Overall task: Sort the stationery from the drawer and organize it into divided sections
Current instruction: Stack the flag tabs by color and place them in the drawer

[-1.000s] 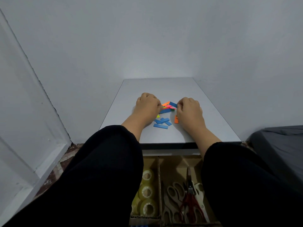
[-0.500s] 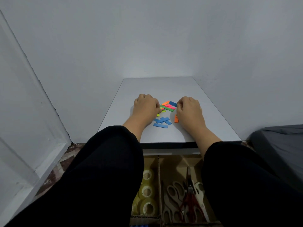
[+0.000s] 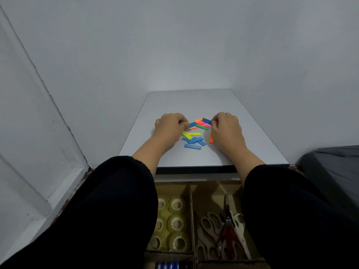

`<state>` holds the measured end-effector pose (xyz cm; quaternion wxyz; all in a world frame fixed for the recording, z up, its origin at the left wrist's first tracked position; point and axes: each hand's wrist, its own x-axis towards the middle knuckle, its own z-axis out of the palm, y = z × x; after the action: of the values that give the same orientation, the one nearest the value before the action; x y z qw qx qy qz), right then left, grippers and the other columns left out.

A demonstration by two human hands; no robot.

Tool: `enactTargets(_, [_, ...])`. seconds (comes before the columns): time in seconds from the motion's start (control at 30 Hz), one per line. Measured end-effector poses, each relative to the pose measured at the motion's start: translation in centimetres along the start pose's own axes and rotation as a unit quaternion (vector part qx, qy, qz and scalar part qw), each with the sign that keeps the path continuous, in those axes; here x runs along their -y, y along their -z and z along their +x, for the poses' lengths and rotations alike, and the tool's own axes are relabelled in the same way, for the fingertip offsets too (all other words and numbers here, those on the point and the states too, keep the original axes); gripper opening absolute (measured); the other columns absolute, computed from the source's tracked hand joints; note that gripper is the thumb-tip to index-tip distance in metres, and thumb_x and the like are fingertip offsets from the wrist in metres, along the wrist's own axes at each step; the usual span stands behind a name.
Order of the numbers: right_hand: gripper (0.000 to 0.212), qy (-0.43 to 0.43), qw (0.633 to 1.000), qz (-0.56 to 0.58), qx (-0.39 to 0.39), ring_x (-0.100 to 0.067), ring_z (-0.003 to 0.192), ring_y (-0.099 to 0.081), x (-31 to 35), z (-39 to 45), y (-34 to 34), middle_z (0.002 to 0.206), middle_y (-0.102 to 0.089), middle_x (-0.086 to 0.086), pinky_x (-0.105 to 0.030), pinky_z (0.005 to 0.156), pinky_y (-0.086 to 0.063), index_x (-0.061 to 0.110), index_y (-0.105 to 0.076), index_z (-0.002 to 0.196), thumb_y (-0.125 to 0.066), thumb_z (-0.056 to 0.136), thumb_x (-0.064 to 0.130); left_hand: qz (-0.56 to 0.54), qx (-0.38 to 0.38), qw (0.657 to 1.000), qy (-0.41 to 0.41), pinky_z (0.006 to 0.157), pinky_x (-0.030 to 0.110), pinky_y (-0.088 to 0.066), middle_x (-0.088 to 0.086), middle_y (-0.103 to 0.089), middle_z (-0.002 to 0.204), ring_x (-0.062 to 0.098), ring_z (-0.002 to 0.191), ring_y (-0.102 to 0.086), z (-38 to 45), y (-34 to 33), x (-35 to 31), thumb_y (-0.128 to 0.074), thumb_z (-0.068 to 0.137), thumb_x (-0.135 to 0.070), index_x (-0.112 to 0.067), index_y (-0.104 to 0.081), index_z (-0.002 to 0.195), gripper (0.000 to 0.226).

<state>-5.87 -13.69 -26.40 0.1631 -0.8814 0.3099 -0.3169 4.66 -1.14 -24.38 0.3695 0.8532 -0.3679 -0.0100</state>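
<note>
A loose pile of coloured sticky strips (image 3: 195, 133) in blue, yellow, green, pink and orange lies on the white table (image 3: 194, 101). My left hand (image 3: 170, 128) rests at the pile's left edge, fingers curled, its fingertips pinched at a blue strip (image 3: 192, 124). My right hand (image 3: 226, 129) rests at the right edge, also curled, fingertips on another blue strip (image 3: 206, 120). One orange strip (image 3: 211, 138) lies apart beside my right wrist. Below the table's front edge stands an open cardboard-divided drawer (image 3: 191, 193).
In the drawer, several clear tape rolls (image 3: 172, 222) fill the left section and scissors (image 3: 225, 232) the right one. Blue pens (image 3: 168, 265) show at the bottom. My black sleeves cover the drawer's sides. A dark grey seat (image 3: 334, 171) is at the right; walls close in.
Both hands have drawn slightly apart, and the pile between them is spread wider, with yellow and green strips now showing.
</note>
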Motion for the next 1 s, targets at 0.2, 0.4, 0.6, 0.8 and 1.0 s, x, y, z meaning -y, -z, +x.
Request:
enactTargets(0.2, [0.027, 0.002, 1.000, -0.006, 0.000, -0.025, 0.102, -0.047, 0.1, -0.1, 0.2, 0.107, -0.058, -0.010, -0.034, 0.083, -0.040, 0.006, -0.059, 0.107, -0.036, 0.099, 0.015, 0.009, 0.065, 0.997, -0.037, 0.091, 0.042, -0.047, -0.006, -0.066, 0.100, 0.019, 0.105, -0.052, -2.1, -0.1, 0.5, -0.061, 0.091, -0.031, -0.028, -0.072, 0.090, 0.011])
enactTargets(0.4, [0.027, 0.007, 1.000, -0.007, 0.000, -0.023, 0.101, -0.046, 0.1, -0.2, 0.3, 0.107, -0.058, -0.010, -0.031, 0.080, -0.037, 0.006, -0.059, 0.108, -0.036, 0.099, 0.016, 0.175, 0.075, 0.978, -0.088, 0.090, 0.034, -0.034, -0.006, -0.065, 0.111, 0.017, 0.108, -0.047, -2.5, 0.3, 0.4, -0.059, 0.091, -0.038, -0.029, -0.070, 0.109, 0.023])
enactTargets(0.6, [0.027, 0.007, 1.000, -0.009, -0.002, -0.021, 0.099, -0.046, 0.1, -0.1, 0.2, 0.108, -0.058, -0.011, -0.027, 0.077, -0.034, 0.006, -0.059, 0.109, -0.036, 0.099, 0.016, 0.130, 0.104, 0.985, -0.047, 0.086, 0.034, -0.039, -0.007, -0.061, 0.092, 0.019, 0.100, -0.051, -1.8, 0.1, 0.1, -0.065, 0.086, -0.030, -0.034, -0.054, 0.071, 0.019])
enactTargets(0.8, [0.023, 0.015, 1.000, 0.009, 0.009, -0.025, 0.099, -0.049, 0.1, 0.0, 0.3, 0.102, -0.060, -0.009, -0.037, 0.083, -0.040, 0.007, -0.063, 0.100, -0.042, 0.095, 0.014, -0.046, 0.090, 0.995, -0.023, 0.082, 0.029, -0.047, -0.007, -0.058, 0.081, 0.018, 0.099, -0.057, -2.9, 1.1, 1.1, -0.064, 0.088, -0.016, -0.028, -0.063, 0.082, 0.013])
enactTargets(1.0, [0.016, 0.057, 0.993, 0.091, 0.051, -0.020, 0.082, -0.056, 0.5, -1.1, 1.1, 0.079, -0.063, 0.000, -0.034, 0.079, -0.044, 0.013, -0.064, 0.077, -0.052, 0.086, 0.016, 0.093, 0.071, 0.986, -0.121, 0.084, 0.033, -0.038, -0.003, -0.064, 0.097, 0.018, 0.100, -0.048, -4.8, 0.3, 1.8, -0.058, 0.092, -0.027, -0.020, -0.072, 0.108, 0.022])
